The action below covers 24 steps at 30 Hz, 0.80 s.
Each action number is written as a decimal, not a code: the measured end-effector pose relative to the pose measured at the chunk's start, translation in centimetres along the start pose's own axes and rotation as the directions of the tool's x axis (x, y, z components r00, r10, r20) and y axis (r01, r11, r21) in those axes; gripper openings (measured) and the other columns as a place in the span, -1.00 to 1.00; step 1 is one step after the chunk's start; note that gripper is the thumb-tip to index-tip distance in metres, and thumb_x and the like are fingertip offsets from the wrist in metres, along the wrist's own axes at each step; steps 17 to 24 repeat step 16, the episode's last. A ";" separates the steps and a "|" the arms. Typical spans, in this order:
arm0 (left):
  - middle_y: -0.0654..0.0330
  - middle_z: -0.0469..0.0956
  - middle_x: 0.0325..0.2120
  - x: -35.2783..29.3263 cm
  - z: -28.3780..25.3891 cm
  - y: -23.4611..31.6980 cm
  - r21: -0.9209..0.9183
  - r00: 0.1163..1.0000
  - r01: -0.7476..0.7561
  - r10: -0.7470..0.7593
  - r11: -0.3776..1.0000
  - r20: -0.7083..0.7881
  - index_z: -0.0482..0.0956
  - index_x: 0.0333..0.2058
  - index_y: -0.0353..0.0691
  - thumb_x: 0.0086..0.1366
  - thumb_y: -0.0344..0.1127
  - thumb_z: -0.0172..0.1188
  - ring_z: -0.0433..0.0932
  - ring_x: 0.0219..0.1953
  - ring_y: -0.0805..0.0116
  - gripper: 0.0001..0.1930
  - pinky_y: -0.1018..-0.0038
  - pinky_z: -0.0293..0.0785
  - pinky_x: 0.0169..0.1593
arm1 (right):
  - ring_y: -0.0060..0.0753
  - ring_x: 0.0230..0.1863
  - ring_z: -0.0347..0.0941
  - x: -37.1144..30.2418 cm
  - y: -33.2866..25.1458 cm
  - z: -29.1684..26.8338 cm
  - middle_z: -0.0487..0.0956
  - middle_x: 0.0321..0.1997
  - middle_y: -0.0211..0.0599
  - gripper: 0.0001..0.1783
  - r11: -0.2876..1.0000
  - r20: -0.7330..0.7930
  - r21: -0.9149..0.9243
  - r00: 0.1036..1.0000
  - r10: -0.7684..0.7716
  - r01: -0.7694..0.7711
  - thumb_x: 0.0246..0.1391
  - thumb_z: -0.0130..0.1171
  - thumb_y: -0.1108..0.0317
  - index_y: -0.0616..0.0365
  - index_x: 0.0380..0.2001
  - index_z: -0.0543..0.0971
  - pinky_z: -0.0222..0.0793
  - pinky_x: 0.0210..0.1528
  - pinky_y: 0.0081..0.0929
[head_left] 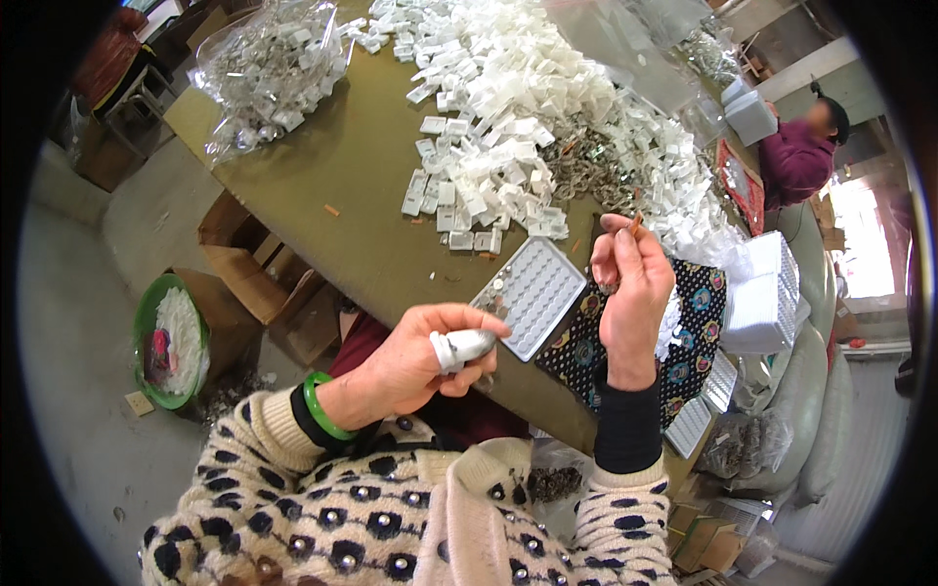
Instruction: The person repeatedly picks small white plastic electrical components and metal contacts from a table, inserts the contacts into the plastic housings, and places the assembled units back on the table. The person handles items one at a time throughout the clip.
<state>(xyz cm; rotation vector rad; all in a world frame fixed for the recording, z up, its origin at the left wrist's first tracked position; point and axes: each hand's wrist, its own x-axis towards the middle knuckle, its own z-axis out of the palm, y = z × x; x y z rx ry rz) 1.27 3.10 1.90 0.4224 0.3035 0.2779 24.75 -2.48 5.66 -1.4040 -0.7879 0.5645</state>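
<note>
My left hand is closed at the lower left corner of a white grid tray, with a white wrap around its thumb. Whatever its curled fingers may hold is hidden. A few small pieces lie at that side of the tray. My right hand is raised to the right of the tray, above a dark patterned cloth. Between its thumb and fingertips is a small orange-brown strip. Something small and dark shows under its curled fingers; I cannot make out what.
A large heap of white plastic housings covers the table's far side, with metal parts beside it. A clear bag of parts stands far left. Stacked white trays rise at right. A green basin is on the floor. A co-worker holds trays.
</note>
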 end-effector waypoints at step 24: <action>0.16 0.64 -0.33 -1.0 2.1 -0.2 0.434 0.955 -0.161 0.251 0.887 -0.159 0.56 -0.04 -0.34 0.31 -0.38 0.24 0.44 -0.57 0.61 -0.73 0.70 0.27 -0.58 | -0.11 -0.35 0.53 -10.7 -0.4 3.7 0.60 -0.30 -0.17 -0.67 0.749 0.296 -0.457 0.876 -0.381 0.480 0.06 0.19 0.48 0.28 -0.06 0.59 0.43 -0.22 -0.39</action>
